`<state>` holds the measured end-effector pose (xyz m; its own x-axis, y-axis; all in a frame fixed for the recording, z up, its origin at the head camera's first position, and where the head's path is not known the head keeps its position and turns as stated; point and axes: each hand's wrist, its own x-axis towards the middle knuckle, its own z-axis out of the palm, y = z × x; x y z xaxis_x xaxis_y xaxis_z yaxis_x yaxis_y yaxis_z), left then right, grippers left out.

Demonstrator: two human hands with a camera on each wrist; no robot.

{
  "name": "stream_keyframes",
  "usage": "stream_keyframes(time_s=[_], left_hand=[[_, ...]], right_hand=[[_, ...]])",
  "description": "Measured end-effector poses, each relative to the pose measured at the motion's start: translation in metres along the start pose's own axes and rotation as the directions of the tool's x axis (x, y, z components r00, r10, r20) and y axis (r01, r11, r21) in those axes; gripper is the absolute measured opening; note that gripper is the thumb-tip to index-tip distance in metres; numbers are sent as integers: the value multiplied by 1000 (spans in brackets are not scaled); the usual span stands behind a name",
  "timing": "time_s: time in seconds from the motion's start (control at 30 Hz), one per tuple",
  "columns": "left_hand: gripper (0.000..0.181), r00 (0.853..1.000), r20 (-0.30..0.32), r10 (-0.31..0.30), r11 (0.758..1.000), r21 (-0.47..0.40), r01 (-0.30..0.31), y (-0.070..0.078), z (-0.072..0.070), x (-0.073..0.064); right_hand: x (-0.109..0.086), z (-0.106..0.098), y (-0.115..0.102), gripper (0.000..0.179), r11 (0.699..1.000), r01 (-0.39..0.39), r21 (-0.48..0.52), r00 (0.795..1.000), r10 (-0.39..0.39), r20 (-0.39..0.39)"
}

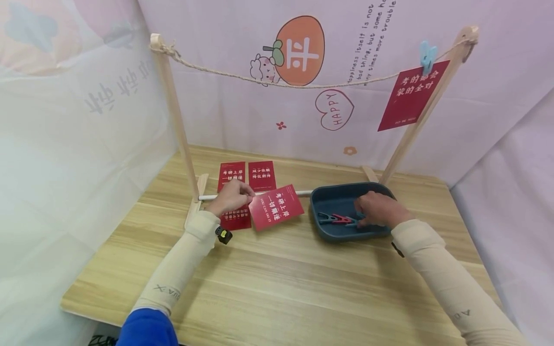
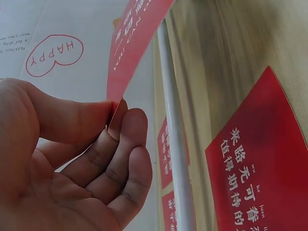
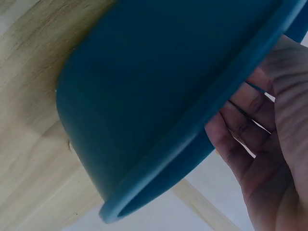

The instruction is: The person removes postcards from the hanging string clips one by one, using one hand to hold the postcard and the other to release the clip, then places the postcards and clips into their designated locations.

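My left hand pinches a corner of a red card with white lettering between thumb and fingers. In the left wrist view the held card stands up from the fingertips, above the table. My right hand reaches down into a dark blue plastic basin. Inside lie a dark clothespin, a pink clothespin and a light blue clothespin, the last one right at my thumb. In the right wrist view the basin's rim hides my fingertips; I cannot tell whether they grip a clothespin.
Two red cards lie behind a white rod, and another red card lies in front. A twine line spans two wooden posts. From its right end a red card hangs by a light blue clothespin.
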<state>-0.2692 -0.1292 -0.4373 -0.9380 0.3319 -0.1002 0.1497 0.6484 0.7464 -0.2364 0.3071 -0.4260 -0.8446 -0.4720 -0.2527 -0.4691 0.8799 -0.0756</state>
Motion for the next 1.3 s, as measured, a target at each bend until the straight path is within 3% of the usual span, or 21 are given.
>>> stream_keyframes(time_s=[0.23,0.57,1.0,1.3], left_hand=[[18,999,28,-16,1000,28,15,-3,4,1],[19,999,52,9,999,38,-11,-10,10,6],[17,997,74,-22,998,52,18,-8,20,12],[19,998,67,-10,997,83,4,-8,27,19]], right_hand=[[1,4,1,33,1000,4,-15,1000,-4,14],[5,10,6,32,1000,-15,-10,999,15,28],[3,14,7,33,1000,-15,14,999,14,28],[4,17,8,33,1000,-11,21,1000,10,29]])
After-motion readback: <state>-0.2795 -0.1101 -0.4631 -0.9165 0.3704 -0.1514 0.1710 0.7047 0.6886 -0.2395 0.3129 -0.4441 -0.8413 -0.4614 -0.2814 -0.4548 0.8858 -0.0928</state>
